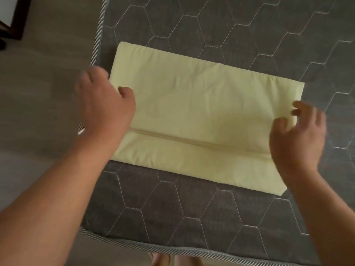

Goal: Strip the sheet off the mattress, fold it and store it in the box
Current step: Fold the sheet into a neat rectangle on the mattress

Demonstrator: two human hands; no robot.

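A pale yellow sheet (201, 116), folded into a thick flat rectangle, lies on the bare grey quilted mattress (192, 212) near its left corner. A seam line runs across its near third. My left hand (103, 108) is at the sheet's left end, fingers curled down at that edge with the thumb resting on top. Over the right end, my right hand (299, 137) hovers with fingers loosely bent and spread, fingertips at the sheet's edge; motion blur hides whether they touch. No box is in view.
The mattress's striped piped edge (172, 250) runs along the near and left sides. Grey-beige floor (38, 93) lies to the left. A dark wooden furniture piece (17, 18) stands at the top left. Bare feet show at the bottom edge.
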